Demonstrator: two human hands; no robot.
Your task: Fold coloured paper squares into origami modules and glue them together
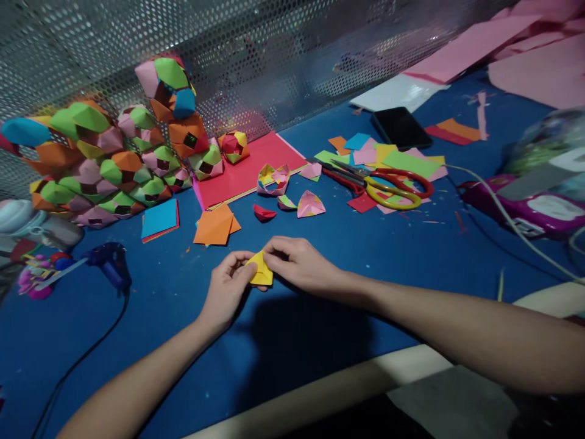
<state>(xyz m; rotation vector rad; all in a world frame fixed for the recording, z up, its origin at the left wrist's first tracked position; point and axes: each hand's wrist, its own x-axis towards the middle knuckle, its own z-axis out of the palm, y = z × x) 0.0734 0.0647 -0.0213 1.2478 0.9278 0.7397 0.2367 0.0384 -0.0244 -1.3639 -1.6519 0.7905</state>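
A small folded yellow paper (262, 273) is held between both hands above the blue table. My left hand (231, 280) pinches its left side, thumb on top. My right hand (295, 261) grips its upper right corner between thumb and fingers. Just beyond the hands lie orange paper squares (214, 227), a small red folded piece (264, 213), a pink folded piece (311, 205) and a multicoloured open paper ring (273, 179).
Joined paper balls (123, 167) stand at the back left. A blue glue gun (109, 265) with its cord lies left. Scissors (393, 189) rest on paper scraps, near a black phone (401, 127). A perforated metal panel (274, 61) borders the back.
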